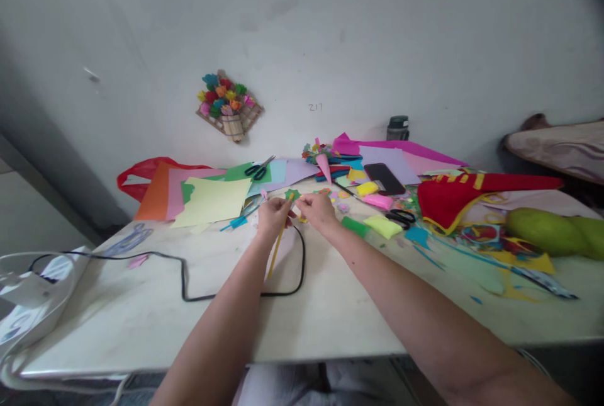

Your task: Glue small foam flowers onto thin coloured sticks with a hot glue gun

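A thin yellow strip [275, 252], probably paper, is pinched in my left hand [270, 217] and slants down toward the table. My right hand [318, 211] is close beside it, thumb and fingers pressed together near the strip's upper end. Whatever is between those fingertips is too small to make out. Just beyond both hands lies a green paper cutout [291, 193]. A black cable [303, 261] loops on the table around and under my left forearm.
Coloured paper sheets [212, 198] and scissors [258, 170] lie at the back left. Behind the hands is a pink paper cone [323, 168] with flowers. To the right are a phone [385, 179], black-handled scissors [401, 218] and red cloth [453, 201]. A power strip [33, 305] sits at left.
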`<state>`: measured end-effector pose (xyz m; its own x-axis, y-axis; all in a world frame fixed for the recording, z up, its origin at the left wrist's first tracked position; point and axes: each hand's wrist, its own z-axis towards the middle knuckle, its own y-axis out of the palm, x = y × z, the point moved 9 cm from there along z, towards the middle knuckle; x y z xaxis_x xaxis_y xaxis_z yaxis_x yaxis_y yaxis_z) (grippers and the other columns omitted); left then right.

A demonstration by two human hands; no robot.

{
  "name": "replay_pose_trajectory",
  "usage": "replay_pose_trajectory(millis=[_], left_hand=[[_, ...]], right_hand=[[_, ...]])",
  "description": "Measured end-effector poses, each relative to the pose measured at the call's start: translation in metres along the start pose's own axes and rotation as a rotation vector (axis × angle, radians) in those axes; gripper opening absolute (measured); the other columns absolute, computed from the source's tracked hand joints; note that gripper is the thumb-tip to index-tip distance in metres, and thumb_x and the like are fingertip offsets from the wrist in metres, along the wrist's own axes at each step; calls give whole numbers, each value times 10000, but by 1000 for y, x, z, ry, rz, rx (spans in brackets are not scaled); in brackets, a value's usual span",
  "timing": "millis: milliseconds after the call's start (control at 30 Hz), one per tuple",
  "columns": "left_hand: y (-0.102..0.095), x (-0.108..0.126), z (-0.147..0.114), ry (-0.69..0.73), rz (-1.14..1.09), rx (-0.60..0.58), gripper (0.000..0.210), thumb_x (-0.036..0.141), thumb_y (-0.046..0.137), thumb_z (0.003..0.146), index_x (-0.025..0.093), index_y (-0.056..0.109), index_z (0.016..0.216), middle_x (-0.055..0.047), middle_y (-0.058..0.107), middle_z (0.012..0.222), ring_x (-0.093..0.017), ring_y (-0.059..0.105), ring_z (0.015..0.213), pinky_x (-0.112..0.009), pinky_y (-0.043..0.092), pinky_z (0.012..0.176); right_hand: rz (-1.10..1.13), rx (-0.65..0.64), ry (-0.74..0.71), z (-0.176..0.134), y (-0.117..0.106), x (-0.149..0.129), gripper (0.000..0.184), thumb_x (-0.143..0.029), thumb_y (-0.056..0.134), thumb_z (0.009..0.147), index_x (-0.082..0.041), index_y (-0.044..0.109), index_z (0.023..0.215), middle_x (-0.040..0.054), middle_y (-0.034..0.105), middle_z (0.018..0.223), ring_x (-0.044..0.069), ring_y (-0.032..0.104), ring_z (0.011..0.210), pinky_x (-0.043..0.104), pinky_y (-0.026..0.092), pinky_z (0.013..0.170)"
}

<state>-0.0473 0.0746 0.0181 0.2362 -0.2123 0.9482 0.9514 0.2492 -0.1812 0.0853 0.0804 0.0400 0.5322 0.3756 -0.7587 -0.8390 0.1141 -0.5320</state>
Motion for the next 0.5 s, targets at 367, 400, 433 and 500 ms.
replay_pose_trajectory(millis=[367, 400, 433, 500], left_hand=[[-3, 25, -9, 271, 397, 124, 240, 374, 519, 724, 168, 612, 643, -6, 588, 494, -94, 499, 392, -203, 352, 465], [-2, 28, -10, 294, 429, 132, 235, 368, 516, 729, 171, 622, 657, -10, 589, 499, -100, 505, 413, -206, 350, 481], [-1, 29, -11, 312, 454, 138, 229, 362, 514, 731, 174, 630, 669, -14, 591, 505, -106, 508, 434, -208, 347, 495], [0, 31, -12, 327, 479, 141, 213, 345, 516, 732, 177, 639, 683, -21, 592, 513, -114, 509, 463, -213, 344, 516]], right_hand=[[526, -30, 148, 2, 11, 20, 258, -357, 542, 686, -134, 606, 575, 8, 585, 481, 61, 424, 391, 180, 305, 410], [572, -31, 162, 2, 12, 20, 251, -348, 544, 683, -132, 595, 567, 3, 571, 462, 53, 395, 370, 176, 287, 389], [614, -30, 179, 1, 12, 21, 237, -330, 548, 679, -130, 583, 557, -3, 558, 445, 47, 371, 355, 172, 273, 373], [672, -22, 218, 0, 12, 21, 198, -281, 551, 665, -130, 563, 538, -11, 539, 422, 41, 344, 337, 168, 257, 351]])
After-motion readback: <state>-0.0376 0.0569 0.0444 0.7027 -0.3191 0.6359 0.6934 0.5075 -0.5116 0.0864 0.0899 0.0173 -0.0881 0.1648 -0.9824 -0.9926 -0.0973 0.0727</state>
